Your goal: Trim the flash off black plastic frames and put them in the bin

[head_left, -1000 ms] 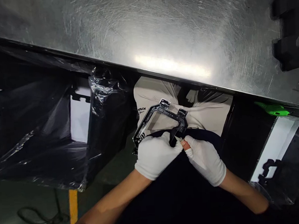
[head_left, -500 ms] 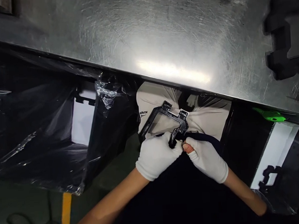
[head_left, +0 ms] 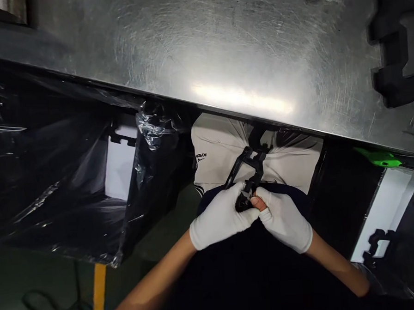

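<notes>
In a white glove, my left hand [head_left: 222, 216] is closed around the lower end of a black angular plastic frame [head_left: 257, 170]. The frame is tilted, its narrow side towards me, above my lap in light trousers [head_left: 216, 138]. Close beside it, my right hand [head_left: 287, 220], gloved with a bare thumb and fingertip, pinches at that same lower end. Whatever small thing sits between those fingers is too hidden to make out. Both hands nearly touch.
A scratched metal table [head_left: 187, 45] spans the top, its edge just beyond my knees. Black foam-like pieces [head_left: 390, 48] lie at its right. A plastic-lined bin [head_left: 74, 217] stands left; a green-handled tool [head_left: 380, 157] and another lined box [head_left: 404, 218] are at right.
The black frame has been turned from lying broad side up to a steeper, narrower tilt. Its lower end has come further between my hands. Both hands stay close together.
</notes>
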Tool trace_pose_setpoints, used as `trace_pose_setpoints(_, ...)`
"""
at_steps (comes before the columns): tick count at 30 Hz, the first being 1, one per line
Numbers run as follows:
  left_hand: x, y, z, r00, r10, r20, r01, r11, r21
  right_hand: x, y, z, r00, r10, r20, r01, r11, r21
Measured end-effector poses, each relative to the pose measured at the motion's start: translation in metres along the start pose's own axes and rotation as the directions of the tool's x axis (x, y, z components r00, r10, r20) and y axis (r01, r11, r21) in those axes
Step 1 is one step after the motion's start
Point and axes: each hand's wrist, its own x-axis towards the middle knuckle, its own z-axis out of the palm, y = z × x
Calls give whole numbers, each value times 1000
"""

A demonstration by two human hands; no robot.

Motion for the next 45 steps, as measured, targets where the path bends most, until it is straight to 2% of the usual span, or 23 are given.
trace_pose_setpoints(5,0,-3,2,1000,-5,17,5,999,-39,1,-2,3,1000,23,-4,-23,994,-103)
trace_pose_setpoints(14,0,0,7,1000,19,-15,-20,997,-76,1,0,7,997,82,2,-82,996,35)
trace_pose_setpoints(23,1,3,11,999,-50,-21,44,973,-226,0,2,19,984,164,-62,-164,986,18)
trace_pose_setpoints(29,1,2,10,999,-49,-13,43,963,-267,0,3,6,996,85,-39,-79,989,127)
trace_pose_setpoints(34,-2,-2,6,1000,-19,-3,16,912,-410,-7,14,-7,999,50,-13,-47,978,204)
trace_pose_setpoints(39,-2,-4,2,985,-157,65,165,794,-586,-13,30,-9,992,101,-70,-83,970,229)
trace_pose_setpoints(42,0,-1,0,980,-191,50,185,801,-569,-14,31,-11,991,97,-94,-75,975,209)
trace_pose_setpoints(45,0,5,2,977,-209,37,196,818,-541,-11,21,-8,993,53,-110,-35,986,164)
